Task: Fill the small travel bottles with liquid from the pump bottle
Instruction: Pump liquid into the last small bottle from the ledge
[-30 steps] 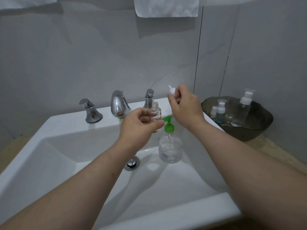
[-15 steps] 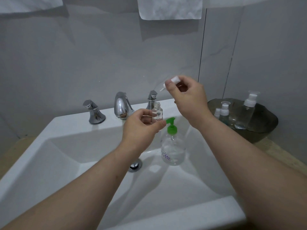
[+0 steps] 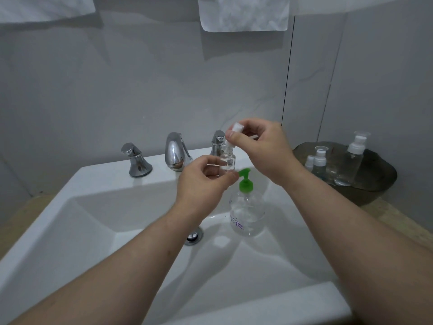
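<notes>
The left grip is holding the travel bottle upright, keeping liquid in. The right grip is pinching its spray cap at twelve o'clock, probably for fitting.

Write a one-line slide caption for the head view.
Over the sink, the left hand holds a small clear bottle while the right hand holds a white cap above it.
</notes>
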